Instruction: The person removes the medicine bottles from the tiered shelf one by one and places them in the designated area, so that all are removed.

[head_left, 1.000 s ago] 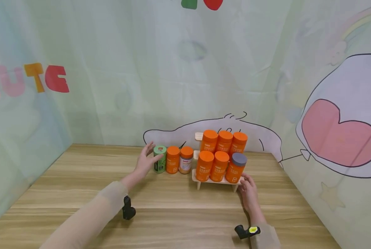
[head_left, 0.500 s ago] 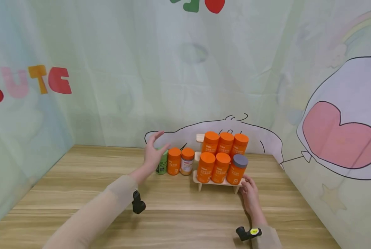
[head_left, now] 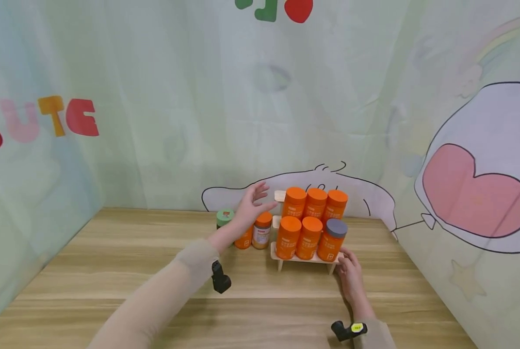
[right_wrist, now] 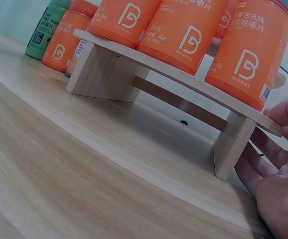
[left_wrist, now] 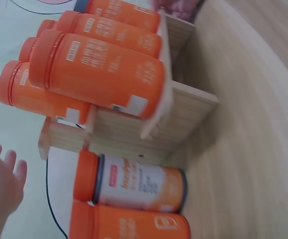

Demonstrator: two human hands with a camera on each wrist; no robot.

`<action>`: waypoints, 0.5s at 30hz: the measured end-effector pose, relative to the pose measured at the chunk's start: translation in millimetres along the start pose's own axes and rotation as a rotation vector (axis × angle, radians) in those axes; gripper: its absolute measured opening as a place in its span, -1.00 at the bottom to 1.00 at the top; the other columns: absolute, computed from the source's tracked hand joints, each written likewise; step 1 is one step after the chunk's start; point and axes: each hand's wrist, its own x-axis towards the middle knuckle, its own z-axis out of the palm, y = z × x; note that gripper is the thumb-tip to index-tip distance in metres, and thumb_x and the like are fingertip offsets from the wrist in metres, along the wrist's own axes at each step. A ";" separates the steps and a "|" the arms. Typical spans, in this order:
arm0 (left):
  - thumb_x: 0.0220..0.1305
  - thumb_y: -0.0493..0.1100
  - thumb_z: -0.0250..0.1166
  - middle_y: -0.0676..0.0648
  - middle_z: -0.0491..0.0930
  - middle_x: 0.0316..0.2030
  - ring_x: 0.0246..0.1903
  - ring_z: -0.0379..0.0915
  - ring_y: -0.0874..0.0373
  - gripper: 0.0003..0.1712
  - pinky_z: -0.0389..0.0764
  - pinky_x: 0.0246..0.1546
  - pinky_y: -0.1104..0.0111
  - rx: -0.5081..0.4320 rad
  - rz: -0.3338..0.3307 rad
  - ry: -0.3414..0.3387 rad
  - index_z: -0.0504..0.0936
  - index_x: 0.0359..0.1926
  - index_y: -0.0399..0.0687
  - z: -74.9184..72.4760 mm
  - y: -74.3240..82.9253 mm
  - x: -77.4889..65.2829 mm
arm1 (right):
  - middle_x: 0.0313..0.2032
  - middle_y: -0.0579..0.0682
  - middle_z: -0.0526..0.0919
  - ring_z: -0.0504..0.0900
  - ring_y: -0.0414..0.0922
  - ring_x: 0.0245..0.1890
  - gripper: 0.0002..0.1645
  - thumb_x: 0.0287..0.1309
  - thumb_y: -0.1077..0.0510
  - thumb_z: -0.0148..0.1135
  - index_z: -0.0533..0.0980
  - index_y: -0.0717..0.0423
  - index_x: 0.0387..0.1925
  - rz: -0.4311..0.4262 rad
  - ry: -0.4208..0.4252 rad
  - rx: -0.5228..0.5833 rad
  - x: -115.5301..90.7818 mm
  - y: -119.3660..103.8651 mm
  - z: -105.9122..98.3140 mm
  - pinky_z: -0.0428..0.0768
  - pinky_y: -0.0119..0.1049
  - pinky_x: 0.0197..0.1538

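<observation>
My left hand (head_left: 250, 209) is raised over the row of bottles at the rack's left, fingers spread and holding nothing. In the left wrist view its fingers (left_wrist: 10, 162) are apart from every bottle. Below it stand a green-capped bottle (head_left: 224, 216), a partly hidden orange bottle (head_left: 243, 241) and a white-labelled bottle (head_left: 261, 236) with an orange cap. The stepped wooden rack (right_wrist: 174, 77) bears several orange bottles (head_left: 288, 238), one with a grey cap (head_left: 336, 228). My right hand (right_wrist: 278, 174) grips the rack's right end, fingers by the leg, digit on the board's edge.
The rack's left ends (head_left: 279, 196) stick out beside the upper bottles. Wood-grained tabletop (head_left: 260, 310) spreads in front of the rack. A printed curtain (head_left: 177, 121) hangs behind and along both sides.
My left hand has moved right, from beside the green bottle to above the orange and white-labelled ones, near the rack's left side. My right hand stays at the rack's right end.
</observation>
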 end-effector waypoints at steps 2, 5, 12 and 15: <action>0.28 -0.17 0.32 -0.15 0.26 0.42 0.39 0.18 -0.09 -0.16 0.25 0.39 0.01 -0.029 -0.002 -0.019 0.11 0.48 -0.07 5.8 2.9 5.4 | 0.48 0.17 0.02 0.44 -0.42 -0.21 -0.62 0.40 0.28 -0.22 0.42 -0.25 -0.09 -0.003 -0.004 0.002 0.2 0.2 -0.7 0.40 -0.48 -0.04; 0.28 -0.17 0.32 -0.14 0.25 0.42 0.39 0.18 -0.08 -0.15 0.31 0.36 0.01 -0.044 -0.007 -0.060 0.11 0.49 -0.05 13.8 5.2 13.0 | 0.47 0.19 0.02 0.45 -0.41 -0.21 -0.63 0.40 0.28 -0.22 0.42 -0.24 -0.08 -0.008 0.001 -0.002 0.9 0.7 -1.2 0.40 -0.49 -0.05; 0.26 -0.21 0.34 -0.16 0.24 0.43 0.39 0.19 -0.10 -0.14 0.32 0.36 0.01 -0.046 -0.022 -0.142 0.12 0.49 -0.03 29.7 6.6 23.5 | 0.43 0.20 0.07 0.46 -0.40 -0.21 -0.65 0.39 0.27 -0.20 0.44 -0.20 -0.08 -0.025 0.010 -0.012 3.0 2.5 -0.1 0.42 -0.49 -0.05; 0.25 -0.19 0.35 -0.17 0.23 0.44 0.39 0.20 -0.11 -0.14 0.32 0.36 0.01 -0.005 -0.035 -0.164 0.14 0.49 -0.01 35.1 5.8 25.9 | 0.42 0.17 0.09 0.46 -0.41 -0.22 -0.63 0.39 0.28 -0.20 0.44 -0.24 -0.10 -0.015 0.013 -0.007 2.6 2.7 0.1 0.42 -0.49 -0.05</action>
